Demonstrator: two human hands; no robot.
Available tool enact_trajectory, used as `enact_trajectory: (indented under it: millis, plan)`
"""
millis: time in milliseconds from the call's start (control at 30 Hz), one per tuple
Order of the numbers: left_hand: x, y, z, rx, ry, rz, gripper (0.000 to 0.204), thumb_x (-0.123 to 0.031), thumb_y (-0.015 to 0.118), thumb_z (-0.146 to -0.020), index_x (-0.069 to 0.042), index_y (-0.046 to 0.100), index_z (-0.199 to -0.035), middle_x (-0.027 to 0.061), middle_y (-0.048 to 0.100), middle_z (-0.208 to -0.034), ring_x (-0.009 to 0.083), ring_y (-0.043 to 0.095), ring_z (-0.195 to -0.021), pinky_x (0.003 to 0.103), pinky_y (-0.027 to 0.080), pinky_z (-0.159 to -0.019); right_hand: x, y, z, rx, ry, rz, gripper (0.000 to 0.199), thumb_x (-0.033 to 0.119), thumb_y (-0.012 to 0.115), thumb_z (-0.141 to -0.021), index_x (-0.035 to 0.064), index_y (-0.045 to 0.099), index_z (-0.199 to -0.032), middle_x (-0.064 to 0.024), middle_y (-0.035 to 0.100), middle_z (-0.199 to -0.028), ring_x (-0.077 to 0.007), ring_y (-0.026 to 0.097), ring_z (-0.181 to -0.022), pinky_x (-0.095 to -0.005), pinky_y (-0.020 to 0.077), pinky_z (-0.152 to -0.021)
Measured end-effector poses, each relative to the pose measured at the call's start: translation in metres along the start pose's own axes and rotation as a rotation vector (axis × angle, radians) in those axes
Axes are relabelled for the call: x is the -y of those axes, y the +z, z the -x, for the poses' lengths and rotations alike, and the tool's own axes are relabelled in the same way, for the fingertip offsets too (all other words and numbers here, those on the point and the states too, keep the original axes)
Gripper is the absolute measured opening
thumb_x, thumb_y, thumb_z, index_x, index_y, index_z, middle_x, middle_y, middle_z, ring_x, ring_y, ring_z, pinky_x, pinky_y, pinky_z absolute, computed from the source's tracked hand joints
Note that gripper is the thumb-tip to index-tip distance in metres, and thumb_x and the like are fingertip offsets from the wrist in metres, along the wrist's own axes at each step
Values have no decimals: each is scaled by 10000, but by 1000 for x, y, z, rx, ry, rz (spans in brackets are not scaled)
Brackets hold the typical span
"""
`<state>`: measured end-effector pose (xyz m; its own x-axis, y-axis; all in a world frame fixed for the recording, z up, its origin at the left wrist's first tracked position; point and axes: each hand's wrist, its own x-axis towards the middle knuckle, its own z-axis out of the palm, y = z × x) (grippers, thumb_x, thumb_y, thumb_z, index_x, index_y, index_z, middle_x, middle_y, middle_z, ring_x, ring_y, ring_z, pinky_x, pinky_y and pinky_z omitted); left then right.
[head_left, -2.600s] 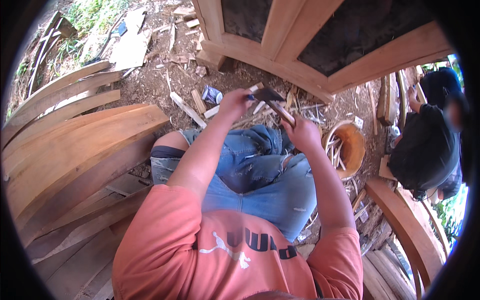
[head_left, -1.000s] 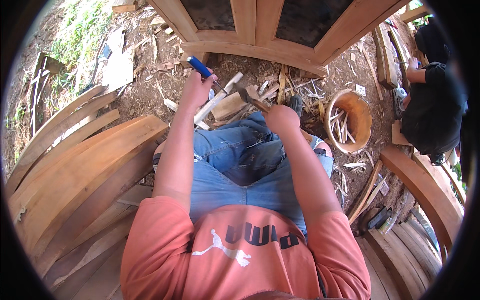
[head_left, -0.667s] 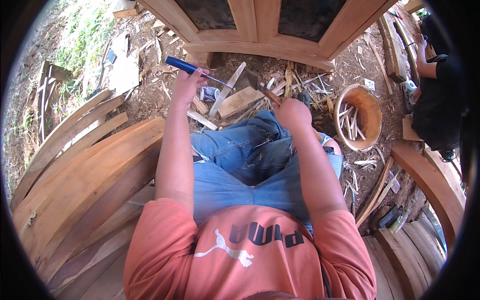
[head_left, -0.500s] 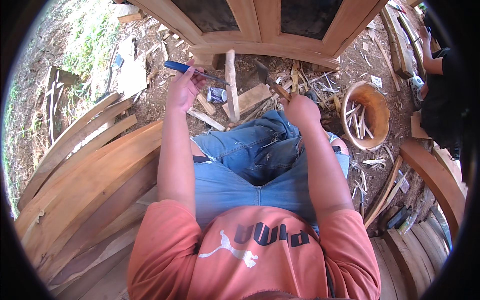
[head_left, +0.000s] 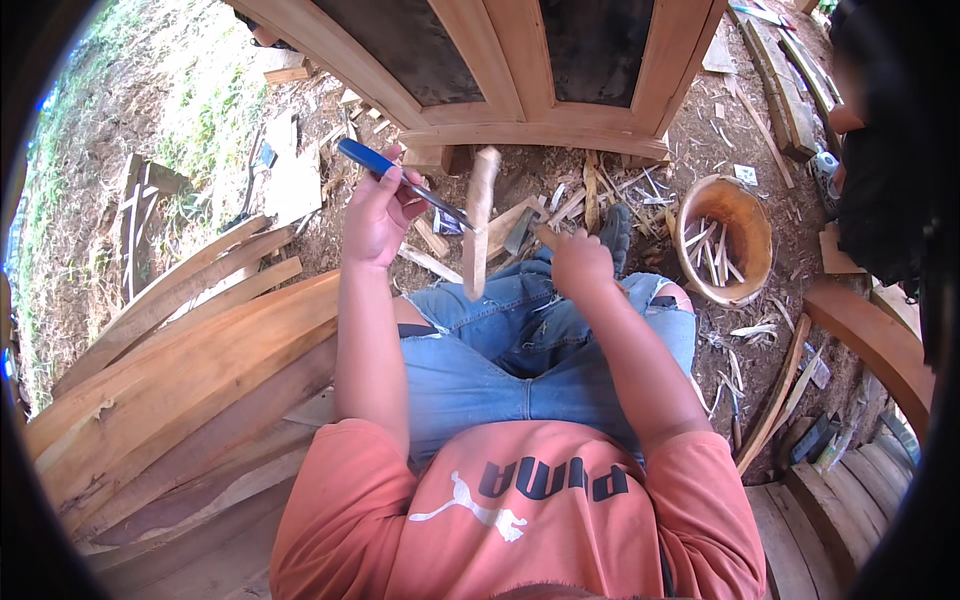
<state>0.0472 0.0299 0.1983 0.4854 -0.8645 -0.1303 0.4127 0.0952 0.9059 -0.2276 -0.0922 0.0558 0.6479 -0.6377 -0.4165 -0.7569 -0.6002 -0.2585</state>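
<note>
My left hand [head_left: 382, 212] is closed round a blue-handled chisel [head_left: 366, 157], whose narrow metal blade slants down to the right. Its tip meets the middle of a pale, rough wooden stick [head_left: 478, 245], which stands roughly upright in front of my knees, apparently caught on the blade. A wooden-handled hatchet [head_left: 519, 234] is in my right hand [head_left: 584, 265], fingers wrapped round the handle and the dark metal head pointing to the left. The head is low, just right of the stick and near my jeans [head_left: 470, 370].
A panelled wooden door or frame [head_left: 540, 140] rises ahead. To the right stands a round tub [head_left: 740, 295] with wood strips inside. Curved planks [head_left: 190, 370] are stacked on my left. Offcuts and shavings litter the dirt. A person in dark clothing [head_left: 880, 200] is at far right.
The stick and chisel have come nearer to me together, the stick now overlapping my jeans. My right hand has swung the hatchet lower and to the left.
</note>
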Motion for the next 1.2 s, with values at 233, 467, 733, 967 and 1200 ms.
enact_trajectory:
  millis: [233,467,733,967,1200]
  plan:
    - [-30,91,67,41,153,-858,462,-107,647,-1109,13,487,-1524,98,741,-1073,152,741,-1004,323,615,-879,9,-138,124,-827,-559,-187,568,201,815,-856,57,640,-1376,-165,666,-1366,-352,637,-1290,-474,463,-1176]
    - [-24,126,114,139,158,-697,417,-92,641,-1121,-16,492,-1503,59,710,-1012,118,676,-926,312,574,-862,32,-108,146,-455,-685,116,271,312,783,-916,115,650,-1047,-35,697,-938,-242,724,-976,-432,552,-902]
    - [-8,112,149,91,184,-377,392,-165,608,-1151,-19,453,-1480,53,644,-980,143,660,-890,337,583,-831,60,-100,189,-387,-697,172,80,189,700,-933,130,652,-957,-29,692,-826,-239,749,-784,-416,552,-677]
    - [-27,106,171,183,52,-41,280,-184,645,-1130,-36,519,-1332,57,656,-973,145,686,-873,359,611,-826,73,-102,216,-365,-743,142,112,219,700,-953,126,639,-946,-52,693,-805,-270,745,-728,-439,558,-644]
    - [-46,87,181,523,-136,-658,479,-446,747,-1058,-39,620,-1276,121,760,-1129,232,742,-1051,391,582,-915,62,-134,234,-419,-713,80,260,350,753,-961,134,616,-917,-52,686,-802,-284,739,-732,-447,563,-641]
